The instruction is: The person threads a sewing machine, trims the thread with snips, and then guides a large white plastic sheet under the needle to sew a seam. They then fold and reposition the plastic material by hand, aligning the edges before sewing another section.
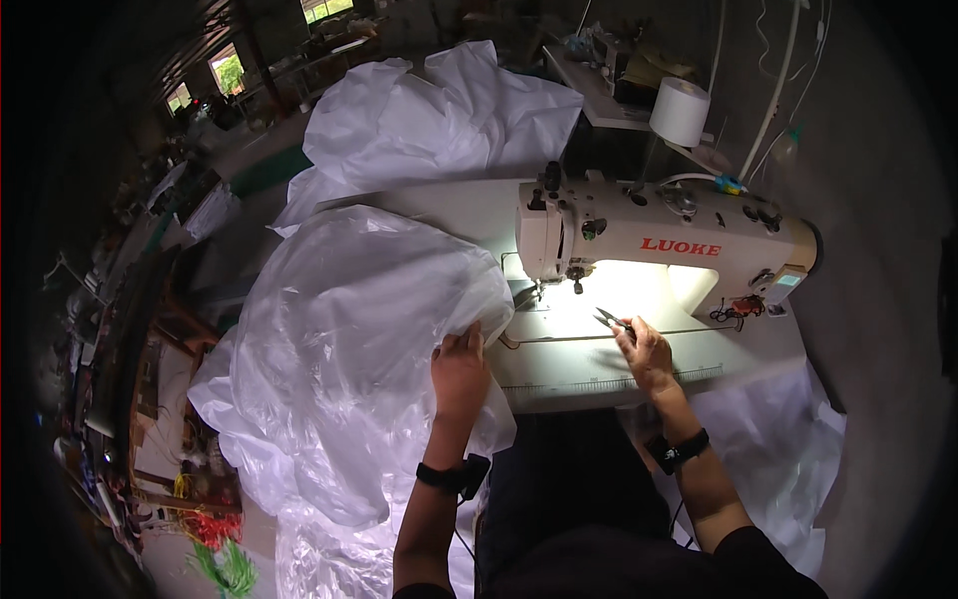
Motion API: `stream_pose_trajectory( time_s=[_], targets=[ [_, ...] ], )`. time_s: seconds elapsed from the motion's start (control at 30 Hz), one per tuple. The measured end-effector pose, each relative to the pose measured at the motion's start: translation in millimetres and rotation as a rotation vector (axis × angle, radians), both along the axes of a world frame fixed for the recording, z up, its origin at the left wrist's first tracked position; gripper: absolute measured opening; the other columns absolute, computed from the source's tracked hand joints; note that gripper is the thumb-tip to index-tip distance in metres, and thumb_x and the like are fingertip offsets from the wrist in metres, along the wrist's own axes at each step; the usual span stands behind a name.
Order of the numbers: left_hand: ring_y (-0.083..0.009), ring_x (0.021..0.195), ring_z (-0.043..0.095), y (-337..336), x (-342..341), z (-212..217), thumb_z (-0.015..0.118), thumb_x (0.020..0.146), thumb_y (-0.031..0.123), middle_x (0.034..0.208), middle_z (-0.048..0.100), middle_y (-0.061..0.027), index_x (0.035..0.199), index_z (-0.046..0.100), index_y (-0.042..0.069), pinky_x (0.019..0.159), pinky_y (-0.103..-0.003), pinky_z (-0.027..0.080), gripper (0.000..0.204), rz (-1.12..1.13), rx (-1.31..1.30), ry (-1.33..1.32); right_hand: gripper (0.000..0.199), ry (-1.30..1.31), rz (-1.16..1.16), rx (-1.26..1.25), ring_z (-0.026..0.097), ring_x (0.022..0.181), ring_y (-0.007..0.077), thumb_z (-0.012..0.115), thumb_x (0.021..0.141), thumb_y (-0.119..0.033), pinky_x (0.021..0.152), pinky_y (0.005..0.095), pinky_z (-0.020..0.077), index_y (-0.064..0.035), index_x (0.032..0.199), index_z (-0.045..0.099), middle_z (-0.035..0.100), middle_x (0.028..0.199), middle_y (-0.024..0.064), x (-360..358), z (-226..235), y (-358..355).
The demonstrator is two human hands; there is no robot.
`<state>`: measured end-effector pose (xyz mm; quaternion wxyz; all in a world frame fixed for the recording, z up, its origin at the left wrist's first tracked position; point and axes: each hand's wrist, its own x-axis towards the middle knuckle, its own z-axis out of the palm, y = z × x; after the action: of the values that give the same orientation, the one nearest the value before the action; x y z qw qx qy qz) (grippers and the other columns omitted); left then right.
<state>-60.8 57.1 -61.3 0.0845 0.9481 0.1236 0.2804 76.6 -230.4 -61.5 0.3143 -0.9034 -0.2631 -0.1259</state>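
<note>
Glossy, crumpled, translucent plastic sheeting [349, 309] covers the left of the pale worktop [559, 361], beside a white sewing machine [644, 222]. The left hand [460, 361] curls against the sheeting, its grip unclear; the right hand [649, 353] holds slim, pointed, dark snips [611, 318].

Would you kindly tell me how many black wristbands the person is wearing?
2: one wristband around the left forearm, behind the left hand on the white plastic; the other wristband around the right forearm, behind the right hand holding a dark pointed tool.
</note>
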Motion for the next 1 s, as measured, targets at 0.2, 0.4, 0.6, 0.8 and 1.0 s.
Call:
stream_pose_trajectory(
  time_s=[0.2,0.4,0.6,0.8,1.0],
  targets=[
    [-0.0264,0.092,0.064,2,-35,9,0.059,0.071,-0.001,0.098,0.071,-0.0090,0.112,0.066,0.007,0.080,-0.041,0.052,0.042,-0.015,-0.012,-0.048,0.022,-0.097,0.118,-0.130,0.066,0.079,0.0275,0.067,0.090,-0.027,0.073,0.0386,0.0523,-0.0075,0.100,0.063,0.066,0.082,0.0111,-26,10,43],
    [-0.0299,0.085,0.065,-6,-57,17,0.058,0.070,-0.004,0.090,0.071,-0.0113,0.110,0.066,0.005,0.077,-0.042,0.053,0.042,-0.041,-0.038,-0.055,0.020,-0.115,0.172,-0.089,0.066,0.076,0.0288,0.068,0.088,-0.024,0.068,0.0408,0.0523,-0.0069,0.092,0.059,0.065,0.078,0.0106,-23,4,99],
    [-0.0326,0.083,0.065,-12,-64,18,0.057,0.071,-0.005,0.088,0.070,-0.0143,0.110,0.067,0.007,0.076,-0.043,0.053,0.042,-0.063,-0.072,-0.069,0.020,-0.123,0.155,-0.106,0.065,0.069,0.0308,0.068,0.088,-0.024,0.062,0.0413,0.0513,-0.0075,0.086,0.057,0.063,0.071,0.0103,-17,-6,115],
    [-0.0351,0.081,0.064,-7,-99,19,0.056,0.070,-0.006,0.091,0.069,-0.0169,0.106,0.070,0.007,0.073,-0.042,0.054,0.041,-0.033,-0.223,-0.088,0.026,-0.253,-0.091,-0.251,0.067,0.070,0.0207,0.068,0.088,-0.036,0.066,0.0329,0.0534,-0.0116,0.093,0.060,0.064,0.075,0.0049,-4,-5,38],
    [-0.0099,0.081,0.061,-7,-141,10,0.047,0.080,-0.009,0.094,0.066,-0.0030,0.093,0.062,0.004,0.072,-0.025,0.047,0.024,-0.171,-1.383,-0.400,0.032,-0.409,-0.129,-0.280,0.059,0.093,0.0246,0.072,0.084,-0.030,0.082,0.0375,0.0467,-0.0035,0.100,0.064,0.058,0.093,0.0092,2,22,-1]
  ],
)
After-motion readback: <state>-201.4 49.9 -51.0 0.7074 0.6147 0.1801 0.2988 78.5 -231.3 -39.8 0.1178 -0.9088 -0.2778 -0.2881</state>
